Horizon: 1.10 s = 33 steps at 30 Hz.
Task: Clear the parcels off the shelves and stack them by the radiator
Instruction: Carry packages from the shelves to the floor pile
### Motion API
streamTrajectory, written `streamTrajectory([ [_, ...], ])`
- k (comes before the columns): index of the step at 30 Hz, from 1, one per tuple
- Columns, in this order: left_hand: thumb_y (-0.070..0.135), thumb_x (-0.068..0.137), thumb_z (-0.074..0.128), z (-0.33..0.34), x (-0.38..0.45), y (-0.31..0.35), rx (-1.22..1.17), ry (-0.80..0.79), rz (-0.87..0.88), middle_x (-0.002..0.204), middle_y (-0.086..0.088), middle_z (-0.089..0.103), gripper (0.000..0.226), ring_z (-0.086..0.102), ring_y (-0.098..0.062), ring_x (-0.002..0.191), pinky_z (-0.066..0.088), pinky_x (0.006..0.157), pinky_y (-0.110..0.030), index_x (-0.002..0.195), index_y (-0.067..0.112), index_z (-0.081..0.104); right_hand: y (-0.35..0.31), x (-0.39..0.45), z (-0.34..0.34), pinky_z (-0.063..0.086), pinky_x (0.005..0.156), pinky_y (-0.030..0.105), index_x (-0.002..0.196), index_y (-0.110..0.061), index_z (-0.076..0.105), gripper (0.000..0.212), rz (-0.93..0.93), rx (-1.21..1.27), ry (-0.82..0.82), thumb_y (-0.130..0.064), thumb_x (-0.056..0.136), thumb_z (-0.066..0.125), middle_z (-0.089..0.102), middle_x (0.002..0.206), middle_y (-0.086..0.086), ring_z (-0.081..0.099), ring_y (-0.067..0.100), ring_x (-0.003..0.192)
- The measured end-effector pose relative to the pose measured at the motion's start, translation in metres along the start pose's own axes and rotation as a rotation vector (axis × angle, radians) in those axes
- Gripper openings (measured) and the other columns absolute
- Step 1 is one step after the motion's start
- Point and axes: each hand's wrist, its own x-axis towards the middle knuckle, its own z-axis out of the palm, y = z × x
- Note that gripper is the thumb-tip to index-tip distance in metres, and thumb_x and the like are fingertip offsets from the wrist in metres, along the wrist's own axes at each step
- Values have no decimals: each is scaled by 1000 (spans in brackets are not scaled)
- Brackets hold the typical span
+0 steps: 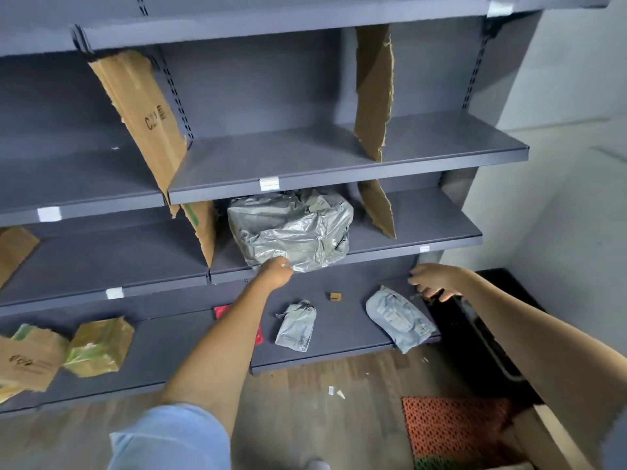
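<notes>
A large crinkled silver-grey parcel [291,228] sits on the middle grey shelf [441,240]. My left hand [275,273] grips its lower front edge. Out to the right, my right hand [434,279] hovers with fingers spread above the bottom shelf [339,354] and holds nothing. Two smaller grey mailer parcels lie on that bottom shelf: one in the middle [297,325], one at the right end [398,317]. A red flat packet [220,312] shows partly behind my left forearm. A yellow-green wrapped parcel [100,346] rests on the bottom shelf at the left.
Torn cardboard dividers [373,93] stand between shelf bays. A brown paper bag [29,362] lies at the lower left. A tiny brown box [335,296] sits on the bottom shelf. A dark object [481,334] fills the right corner, with an orange mesh mat [454,429] on the wooden floor.
</notes>
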Motion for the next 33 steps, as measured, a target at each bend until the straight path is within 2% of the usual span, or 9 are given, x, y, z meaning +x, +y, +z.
streamTrajectory([
  [3,14,90,46,-13,41,-1,191,58,64,143,-15,40,46,41,-31,130,38,104,-31,136,12,45,-28,20,-1,46,82,33,120,-14,49,28,24,8,30,-27,96,40,58,118,8,60,25,103],
  [6,11,88,47,-25,78,1,323,94,127,145,-14,36,48,32,-30,134,35,108,-37,136,12,43,-53,36,9,47,85,35,107,-13,54,19,22,-6,15,-19,95,41,57,125,11,58,25,108],
  [9,7,88,51,-28,108,3,385,108,135,154,-11,18,63,15,-30,142,24,115,-47,145,15,27,-72,49,22,46,94,42,127,-4,53,36,-4,-27,34,-17,94,46,56,128,19,57,33,111],
  [14,4,85,56,-27,152,-1,463,56,106,158,-9,2,79,4,-33,145,12,117,-51,149,19,13,-91,57,32,48,95,42,131,-3,49,39,29,-146,3,-16,97,36,52,132,18,54,34,118],
  [19,12,86,55,-11,169,-17,576,33,96,146,-13,35,58,38,-35,130,30,105,-46,138,13,29,-70,55,34,51,89,41,134,-12,47,40,115,-23,-4,-17,96,35,56,128,10,60,27,112],
  [23,10,85,59,1,166,-22,639,90,175,131,-14,52,46,53,-32,118,47,89,-39,127,11,40,-44,44,37,49,88,38,138,-16,41,40,216,24,-46,-20,99,33,56,129,7,61,24,112],
  [27,8,88,54,25,129,-19,640,55,196,122,-13,61,31,58,-32,113,50,85,-37,119,11,53,-22,28,46,48,93,41,137,-15,41,39,253,14,-65,-21,99,33,58,127,11,61,25,112],
  [32,7,85,56,84,45,-14,507,-131,194,122,-17,61,32,58,-35,113,51,86,-39,117,7,53,-6,0,58,42,51,17,131,0,48,37,228,-67,-69,-9,97,35,56,128,18,59,30,108],
  [33,9,85,57,97,29,-15,489,-161,187,123,-17,61,33,58,-35,114,50,87,-39,117,6,53,-2,-7,62,43,51,17,130,3,48,38,224,-88,-65,-8,97,34,55,128,19,58,31,111],
])
